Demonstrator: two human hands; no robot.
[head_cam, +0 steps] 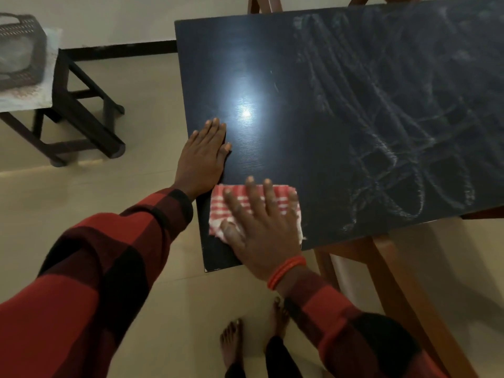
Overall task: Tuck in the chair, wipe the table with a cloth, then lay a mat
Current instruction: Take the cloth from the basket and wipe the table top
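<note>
Head view: the right hand (259,230) is pressing flat, fingers spread, on the cloth (283,199) at the worktop's (300,91) 7 o'clock corner. The left hand (203,154) is resting flat, fingers together, on the edge at 9 o'clock, gripping nothing. Chalky streaks (395,137) are covering the half toward 3 o'clock; short strokes would probably leave them, and a hard push could drag the cloth off the near edge. The worktop is dark and glossy, reflecting a lamp. A stool (81,110) and a basket (21,50) are standing at 10 o'clock on the pale floor (136,214). No mat is showing.
</note>
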